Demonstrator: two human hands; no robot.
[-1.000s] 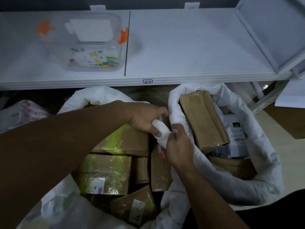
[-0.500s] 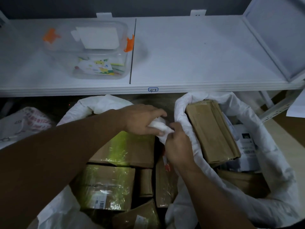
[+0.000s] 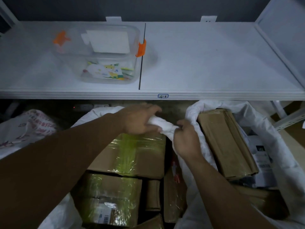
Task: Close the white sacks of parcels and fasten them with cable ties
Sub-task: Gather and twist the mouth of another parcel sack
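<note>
**Gathering a sack mouth, no tie on yet**

Step in hand, by the look of it: bunching the cloth, the first half of closing. Both hands meeting just below the shelf [image 3: 198, 63] front edge, under its small handwritten label [image 3: 163, 96].

Left hand [image 3: 140, 119]: fingers curled over a twisted roll of white cloth [image 3: 162, 123], firm hold. Right hand [image 3: 186, 141]: fingers curled, pinching the other end of the same roll, knuckles up.

Roll running into the near edge of the right sack [image 3: 192, 111], below the shelf's right half. Cannot tell about the left sack [image 3: 98, 112] rim, below the shelf's left half: caught in the roll too, or not. Both mouths wide open, parcels showing.

Next, probably: pulling the rest of the rim in toward the roll, twisting it to a neck, then freeing one hand for a cable tie. None in view. Maybe some in the clear tub [image 3: 107, 55] on the shelf, but contents not readable. Risk: tall brown parcel [image 3: 226, 142] standing near the right sack's rim, likely needs pushing down first.

Counts:
- 2 hands.
- 2 white sacks, 0 closed.
- 0 cable ties seen.
- Left sack: about 5 taped cartons [image 3: 128, 156] visible, possibly more underneath.
- Right sack: 3 parcels visible, 2 brown and 1 grey mailer [image 3: 260, 162].
- 1 printed bag [image 3: 28, 128] below the shelf's far left end.
- 1 clear tub with 2 orange clips [image 3: 141, 49].
</note>
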